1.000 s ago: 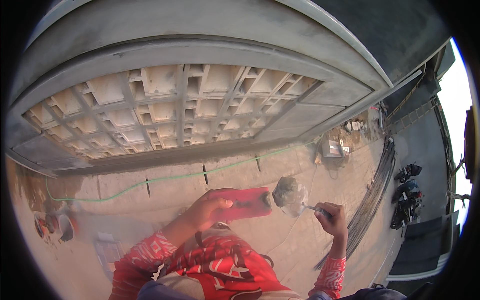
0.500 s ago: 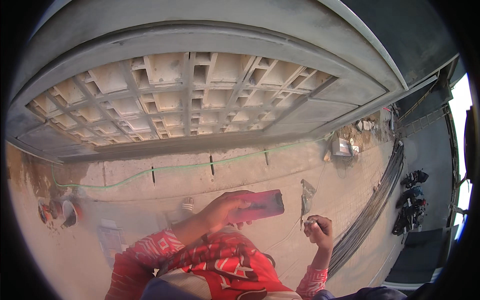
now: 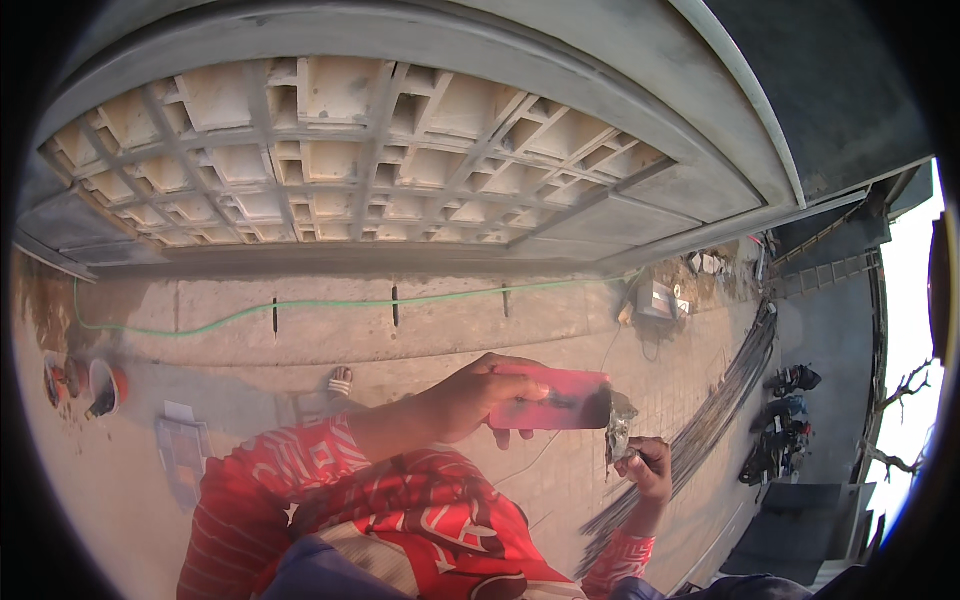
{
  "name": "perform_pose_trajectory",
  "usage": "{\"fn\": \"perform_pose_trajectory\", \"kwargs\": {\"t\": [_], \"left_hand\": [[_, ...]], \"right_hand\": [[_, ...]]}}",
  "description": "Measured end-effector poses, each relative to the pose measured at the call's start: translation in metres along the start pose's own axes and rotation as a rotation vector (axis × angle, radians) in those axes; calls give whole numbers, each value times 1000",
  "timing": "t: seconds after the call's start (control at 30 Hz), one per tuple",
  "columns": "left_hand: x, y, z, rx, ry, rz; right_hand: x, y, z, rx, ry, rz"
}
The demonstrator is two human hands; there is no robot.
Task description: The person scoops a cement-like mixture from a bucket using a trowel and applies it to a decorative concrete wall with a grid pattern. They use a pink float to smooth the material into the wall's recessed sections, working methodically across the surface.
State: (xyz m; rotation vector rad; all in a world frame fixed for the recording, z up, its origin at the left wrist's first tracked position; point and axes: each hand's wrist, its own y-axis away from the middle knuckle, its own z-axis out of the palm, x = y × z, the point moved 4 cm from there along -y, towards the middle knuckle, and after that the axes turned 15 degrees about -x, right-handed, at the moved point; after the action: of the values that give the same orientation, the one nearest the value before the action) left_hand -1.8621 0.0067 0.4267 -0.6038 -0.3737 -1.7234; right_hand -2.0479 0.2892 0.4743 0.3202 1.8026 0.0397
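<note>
My left hand [image 3: 480,398] grips a flat red rectangular float [image 3: 550,400], its thumb lying over the near end. The float's far right end is dark. My right hand [image 3: 648,466] is closed round the handle of a small trowel [image 3: 619,430]. Grey, mortar-like stuff covers the trowel's blade. That blade stands at the float's right end and seems to touch it, though the exact contact is hard to see. Most of the trowel's handle is hidden by my fingers.
Ahead rises a grey wall panel with a recessed lattice [image 3: 370,160]. A green hose [image 3: 330,303] runs along its foot. Buckets [image 3: 106,386] stand at left, near a sandalled foot [image 3: 341,380]. Long rods [image 3: 715,400] lie at right; motorbikes [image 3: 785,425] stand beyond.
My left hand has carried the float to the right, toward the trowel. The trowel's blade has come down to the float's end. The whole view has shifted slightly.
</note>
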Motion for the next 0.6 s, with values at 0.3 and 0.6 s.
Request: {"fn": "perform_pose_trajectory", "kwargs": {"t": [0.3, 0.6], "left_hand": [[-6, 12, -1, 16, -55, 47], [-27, 30, -10, 84, 21, 120]], "right_hand": [[-6, 13, -10, -33, 186, 125], [7, 14, -6, 205, 253, 197]]}}
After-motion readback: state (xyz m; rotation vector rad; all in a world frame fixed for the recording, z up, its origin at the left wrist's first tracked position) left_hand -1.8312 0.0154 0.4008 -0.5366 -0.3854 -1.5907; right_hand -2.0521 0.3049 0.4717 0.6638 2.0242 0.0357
